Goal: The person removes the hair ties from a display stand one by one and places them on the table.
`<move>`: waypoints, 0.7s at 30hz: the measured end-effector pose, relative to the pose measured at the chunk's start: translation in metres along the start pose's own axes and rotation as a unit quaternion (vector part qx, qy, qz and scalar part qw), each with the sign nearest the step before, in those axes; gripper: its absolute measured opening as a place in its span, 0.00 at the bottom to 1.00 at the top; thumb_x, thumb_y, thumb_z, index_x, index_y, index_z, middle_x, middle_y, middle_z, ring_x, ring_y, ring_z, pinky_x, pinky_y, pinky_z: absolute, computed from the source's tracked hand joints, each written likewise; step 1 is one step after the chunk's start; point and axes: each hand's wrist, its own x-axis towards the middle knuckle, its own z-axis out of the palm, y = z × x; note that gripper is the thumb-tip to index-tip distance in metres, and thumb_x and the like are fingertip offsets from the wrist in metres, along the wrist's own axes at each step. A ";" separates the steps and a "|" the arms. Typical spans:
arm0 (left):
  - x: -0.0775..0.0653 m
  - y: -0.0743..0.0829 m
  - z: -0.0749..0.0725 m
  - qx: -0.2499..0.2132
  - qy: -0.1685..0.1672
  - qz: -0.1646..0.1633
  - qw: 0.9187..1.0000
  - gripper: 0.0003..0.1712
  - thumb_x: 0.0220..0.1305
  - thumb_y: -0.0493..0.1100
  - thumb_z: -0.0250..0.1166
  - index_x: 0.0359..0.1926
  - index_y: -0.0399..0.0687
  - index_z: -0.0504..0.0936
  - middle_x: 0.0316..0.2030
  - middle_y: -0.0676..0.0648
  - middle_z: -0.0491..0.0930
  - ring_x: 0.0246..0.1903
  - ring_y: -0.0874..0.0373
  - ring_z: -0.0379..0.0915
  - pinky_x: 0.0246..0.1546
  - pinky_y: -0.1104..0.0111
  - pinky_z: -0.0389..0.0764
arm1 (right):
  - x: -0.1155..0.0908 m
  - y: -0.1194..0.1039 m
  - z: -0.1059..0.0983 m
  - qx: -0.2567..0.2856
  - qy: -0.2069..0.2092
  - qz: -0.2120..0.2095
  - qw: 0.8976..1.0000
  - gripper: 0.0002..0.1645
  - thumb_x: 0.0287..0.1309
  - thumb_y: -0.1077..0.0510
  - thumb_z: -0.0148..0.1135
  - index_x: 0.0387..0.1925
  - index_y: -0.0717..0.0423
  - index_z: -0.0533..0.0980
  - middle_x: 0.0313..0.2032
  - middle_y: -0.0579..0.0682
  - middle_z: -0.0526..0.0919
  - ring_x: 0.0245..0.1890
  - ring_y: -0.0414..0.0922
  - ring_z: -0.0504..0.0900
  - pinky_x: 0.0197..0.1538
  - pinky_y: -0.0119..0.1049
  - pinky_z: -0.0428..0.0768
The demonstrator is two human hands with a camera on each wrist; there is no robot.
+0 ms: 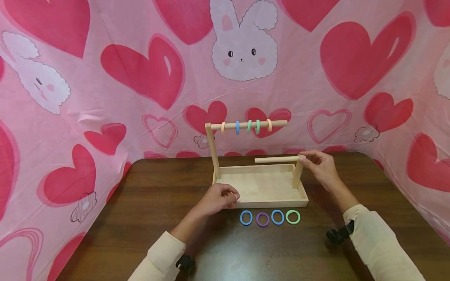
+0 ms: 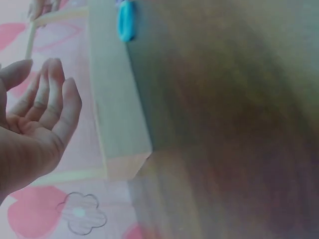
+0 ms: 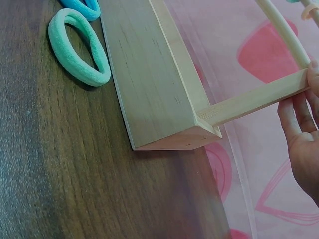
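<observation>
A wooden stand has a tray base [image 1: 267,204], a tall left post [image 1: 212,152] with a long upper bar [image 1: 230,126], and a short right post [image 1: 297,173] with a lower bar [image 1: 275,159]. Several hair ties hang on the upper bar, among them a blue hair tie [image 1: 237,128] and an orange one at its right. The lower bar carries none. My right hand [image 1: 321,169] pinches the short post's top, where the lower bar joins it. Over the tray's front left edge my left hand [image 1: 219,199] hovers with fingers loosely bent, holding nothing.
In front of the tray a row of hair ties lies on the dark wooden table [image 1: 158,210]: a blue one [image 1: 246,217], a purple one [image 1: 262,219], another blue one [image 1: 277,217] and a green one [image 3: 79,47]. A pink heart-patterned cloth [image 1: 140,78] hangs behind.
</observation>
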 end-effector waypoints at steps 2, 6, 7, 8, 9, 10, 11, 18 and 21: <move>0.001 0.004 -0.005 0.000 0.008 0.027 1.000 0.11 0.68 0.36 0.65 0.43 0.29 0.84 0.33 0.28 0.84 0.24 0.59 0.82 0.34 0.60 0.89 | 0.000 0.000 0.000 -0.001 0.000 -0.001 1.000 0.15 0.61 0.75 0.63 0.40 0.55 0.87 0.32 0.30 0.88 0.32 0.26 0.81 0.35 0.18 0.78; 0.002 0.013 -0.014 0.018 0.033 0.063 0.997 0.10 0.68 0.35 0.65 0.44 0.30 0.85 0.34 0.29 0.85 0.26 0.59 0.83 0.31 0.66 0.86 | 0.000 -0.001 0.000 -0.004 0.001 0.001 1.000 0.15 0.61 0.74 0.63 0.40 0.55 0.87 0.32 0.30 0.88 0.31 0.27 0.81 0.34 0.18 0.78; 0.003 0.015 -0.016 0.024 0.040 0.068 0.997 0.10 0.68 0.36 0.65 0.44 0.31 0.85 0.34 0.29 0.85 0.26 0.60 0.82 0.29 0.69 0.84 | 0.000 -0.001 0.000 -0.004 0.001 0.001 1.000 0.14 0.61 0.74 0.63 0.40 0.56 0.87 0.32 0.31 0.88 0.31 0.27 0.81 0.34 0.18 0.78; 0.003 0.018 -0.018 0.029 0.049 0.070 0.996 0.09 0.68 0.36 0.66 0.44 0.32 0.85 0.35 0.30 0.86 0.26 0.61 0.82 0.28 0.71 0.81 | 0.000 -0.001 0.000 -0.003 0.000 0.002 1.000 0.14 0.61 0.74 0.63 0.40 0.56 0.87 0.32 0.31 0.88 0.31 0.27 0.81 0.34 0.18 0.78; 0.004 0.021 -0.020 0.033 0.057 0.070 0.995 0.09 0.68 0.36 0.66 0.44 0.34 0.86 0.35 0.30 0.86 0.27 0.61 0.81 0.28 0.73 0.79 | 0.000 -0.001 0.000 -0.001 0.000 0.002 1.000 0.14 0.61 0.74 0.63 0.40 0.56 0.87 0.32 0.31 0.88 0.31 0.27 0.81 0.34 0.18 0.78; 0.004 0.023 -0.022 0.039 0.065 0.074 0.994 0.09 0.68 0.37 0.66 0.44 0.35 0.86 0.35 0.31 0.86 0.27 0.62 0.81 0.27 0.73 0.78 | 0.000 0.000 0.000 0.000 -0.001 0.001 1.000 0.14 0.61 0.75 0.63 0.40 0.56 0.87 0.32 0.31 0.88 0.31 0.27 0.81 0.34 0.18 0.78; 0.005 0.026 -0.025 0.042 0.073 0.077 0.994 0.08 0.68 0.37 0.66 0.44 0.35 0.86 0.35 0.33 0.86 0.27 0.62 0.81 0.28 0.73 0.78 | 0.000 0.000 0.000 0.004 -0.002 0.001 1.000 0.14 0.61 0.75 0.63 0.40 0.56 0.87 0.32 0.31 0.88 0.31 0.27 0.81 0.35 0.18 0.78; 0.013 0.044 -0.043 0.058 0.127 0.102 0.985 0.10 0.68 0.39 0.67 0.46 0.39 0.86 0.37 0.38 0.87 0.31 0.59 0.82 0.33 0.71 0.82 | 0.001 0.001 -0.001 0.015 -0.004 -0.001 1.000 0.15 0.60 0.75 0.63 0.40 0.56 0.87 0.33 0.32 0.88 0.32 0.27 0.83 0.36 0.18 0.80; 0.018 0.050 -0.051 0.065 0.159 0.130 0.976 0.11 0.69 0.40 0.67 0.47 0.39 0.86 0.38 0.39 0.87 0.32 0.58 0.81 0.34 0.72 0.82 | 0.001 0.001 -0.001 0.015 -0.005 0.000 1.000 0.15 0.61 0.75 0.63 0.40 0.57 0.86 0.33 0.32 0.89 0.33 0.27 0.83 0.36 0.18 0.80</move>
